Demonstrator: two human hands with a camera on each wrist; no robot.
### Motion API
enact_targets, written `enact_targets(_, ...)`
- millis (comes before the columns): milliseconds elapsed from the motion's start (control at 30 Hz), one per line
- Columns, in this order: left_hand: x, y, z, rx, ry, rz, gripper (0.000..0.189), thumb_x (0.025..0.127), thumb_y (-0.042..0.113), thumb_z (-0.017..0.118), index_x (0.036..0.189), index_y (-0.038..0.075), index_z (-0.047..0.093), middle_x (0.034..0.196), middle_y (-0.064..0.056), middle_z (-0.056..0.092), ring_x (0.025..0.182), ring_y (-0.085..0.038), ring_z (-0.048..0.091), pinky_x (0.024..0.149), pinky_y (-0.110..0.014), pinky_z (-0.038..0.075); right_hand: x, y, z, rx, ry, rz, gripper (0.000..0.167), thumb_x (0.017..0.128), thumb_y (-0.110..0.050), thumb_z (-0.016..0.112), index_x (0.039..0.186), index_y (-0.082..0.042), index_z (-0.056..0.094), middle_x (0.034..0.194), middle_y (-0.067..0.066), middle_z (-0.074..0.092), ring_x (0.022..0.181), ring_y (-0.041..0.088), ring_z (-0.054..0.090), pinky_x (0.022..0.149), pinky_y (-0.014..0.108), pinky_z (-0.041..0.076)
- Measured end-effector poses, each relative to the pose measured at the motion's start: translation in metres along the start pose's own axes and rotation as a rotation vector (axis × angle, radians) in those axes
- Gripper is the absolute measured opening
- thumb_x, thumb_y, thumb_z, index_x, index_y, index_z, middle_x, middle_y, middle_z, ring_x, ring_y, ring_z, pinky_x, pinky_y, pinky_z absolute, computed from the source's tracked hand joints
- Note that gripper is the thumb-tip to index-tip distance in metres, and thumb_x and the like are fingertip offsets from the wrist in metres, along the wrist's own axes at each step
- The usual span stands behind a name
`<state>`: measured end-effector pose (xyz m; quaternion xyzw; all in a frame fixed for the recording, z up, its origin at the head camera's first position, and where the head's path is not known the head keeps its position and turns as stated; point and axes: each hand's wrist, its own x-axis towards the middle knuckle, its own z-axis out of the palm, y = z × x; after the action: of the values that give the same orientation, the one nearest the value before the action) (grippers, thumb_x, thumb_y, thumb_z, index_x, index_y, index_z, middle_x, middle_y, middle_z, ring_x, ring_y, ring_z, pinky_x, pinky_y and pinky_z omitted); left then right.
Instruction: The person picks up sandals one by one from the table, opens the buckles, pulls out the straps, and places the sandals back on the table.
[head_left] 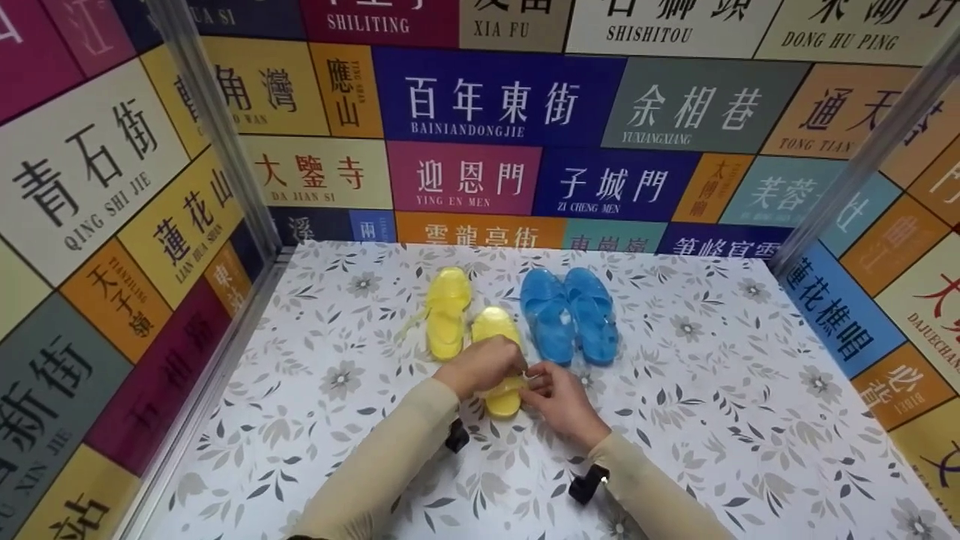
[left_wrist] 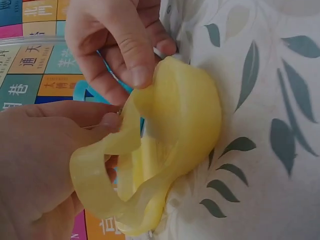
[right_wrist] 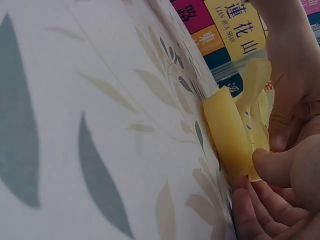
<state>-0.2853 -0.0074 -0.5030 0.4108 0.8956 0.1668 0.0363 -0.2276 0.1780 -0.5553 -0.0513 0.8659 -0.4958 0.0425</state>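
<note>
The left hand (head_left: pixel 484 364) pinches the yellow strap (left_wrist: pixel 129 129) on a shiny yellow plastic sandal (head_left: pixel 502 405); the right hand (head_left: pixel 562 399) pinches its side. Hard tugs could tip it.

Long beige sleeves (head_left: pixel 390 457), black wrist cameras (head_left: pixel 589 484), bare left hand (head_left: pixel 484 364), bare right hand (head_left: pixel 564 401)

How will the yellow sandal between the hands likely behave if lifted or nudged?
The strap will probably flex: it is thin and bends in a loop. The yellow sandal looks like translucent plastic, so likely light. Lying low and sole-down, it seems unlikely to roll.
</note>
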Motion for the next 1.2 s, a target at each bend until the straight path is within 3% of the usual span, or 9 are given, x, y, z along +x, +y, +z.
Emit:
enact_targets(133, 0.001, -0.004, 0.000, -0.030, -0.040, 0.011, 0.025, 0.088, -0.007, 0.072, 0.100, 0.012, 0.083, 0.090, -0.001, 0.078, 0.075, -0.013, 0.064, 0.066, -0.019, 0.052, -0.001, 0.000, -0.001, 0.007, 0.006, 0.007, 0.024, 0.093, -0.008, 0.080, 0.114, -0.006, 0.068, 0.104, 0.006, 0.074, 0.095, 0.020, 0.071, 0.086, 0.037, 0.060)
enact_targets(233, 0.000, -0.005, 0.002, -0.032, -0.049, 0.012, 0.023, 0.091, -0.004, 0.073, 0.105, 0.012, 0.083, 0.095, -0.002, 0.077, 0.082, -0.013, 0.067, 0.072, -0.019, 0.054, -0.001, 0.000, -0.002, 0.004, 0.013, -0.009, 0.020, 0.092, -0.007, 0.079, 0.110, -0.007, 0.071, 0.103, 0.005, 0.074, 0.095, 0.020, 0.072, 0.087, 0.039, 0.060)
enact_targets(400, -0.001, -0.009, 0.008, -0.050, -0.009, 0.032, 0.021, 0.093, 0.000, 0.073, 0.109, 0.010, 0.082, 0.102, -0.005, 0.077, 0.095, -0.017, 0.071, 0.086, -0.021, 0.057, 0.001, 0.002, -0.003, -0.005, 0.025, -0.033, 0.013, 0.094, -0.010, 0.078, 0.107, -0.010, 0.075, 0.102, 0.002, 0.075, 0.095, 0.019, 0.072, 0.087, 0.038, 0.060)
enact_targets(733, -0.002, -0.012, 0.014, -0.085, 0.059, 0.087, 0.020, 0.090, -0.005, 0.071, 0.101, 0.008, 0.082, 0.094, -0.005, 0.076, 0.088, -0.018, 0.070, 0.082, -0.022, 0.056, 0.002, 0.004, -0.002, 0.000, 0.070, -0.133, 0.010, 0.093, -0.007, 0.079, 0.102, -0.011, 0.081, 0.098, 0.002, 0.079, 0.093, 0.017, 0.073, 0.084, 0.029, 0.058)
enact_targets(1033, -0.004, -0.011, 0.016, -0.132, 0.040, 0.039, 0.021, 0.090, -0.003, 0.074, 0.106, 0.009, 0.082, 0.098, -0.003, 0.078, 0.092, -0.016, 0.071, 0.084, -0.021, 0.056, 0.004, 0.001, -0.004, -0.013, 0.129, -0.176, 0.013, 0.092, -0.009, 0.081, 0.104, -0.010, 0.084, 0.098, 0.003, 0.081, 0.090, 0.016, 0.076, 0.081, 0.027, 0.060)
enact_targets(1200, -0.004, -0.013, 0.016, -0.156, 0.068, 0.040, 0.022, 0.089, -0.006, 0.072, 0.105, 0.007, 0.082, 0.099, -0.006, 0.079, 0.094, -0.019, 0.073, 0.087, -0.023, 0.057, 0.005, -0.002, -0.005, -0.060, 0.104, -0.186, 0.010, 0.092, -0.011, 0.082, 0.101, -0.012, 0.085, 0.095, 0.000, 0.081, 0.090, 0.015, 0.075, 0.081, 0.029, 0.060)
